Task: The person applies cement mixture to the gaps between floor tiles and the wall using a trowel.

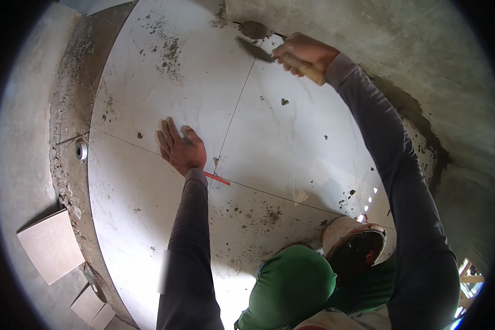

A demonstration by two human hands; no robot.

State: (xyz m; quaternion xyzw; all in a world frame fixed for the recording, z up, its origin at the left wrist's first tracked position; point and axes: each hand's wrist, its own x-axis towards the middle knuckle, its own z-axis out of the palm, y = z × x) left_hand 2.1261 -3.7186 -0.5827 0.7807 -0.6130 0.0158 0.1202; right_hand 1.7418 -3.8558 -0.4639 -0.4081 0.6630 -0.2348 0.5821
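My left hand (182,148) lies flat with fingers spread on a large white floor tile (165,99). Beside its wrist is a thin red strip (218,178), close to where the tile joints cross. Farther off, near the wall, my right hand (307,54) is wrapped round the wooden handle of a trowel (253,50). The trowel's blade points left, over the joint between two tiles. Just beyond it, a dark leaf-shaped patch shows at the wall's foot; I cannot tell whether it is mortar, a shadow or another blade.
A mortar-smeared bucket (344,228) stands by my green-clad knee (291,286). Crumbs of mortar (169,49) dot the tiles. Along the rough left edge lie a small roll (81,150) and cut tile pieces (50,247). A bare wall (401,38) bounds the far right.
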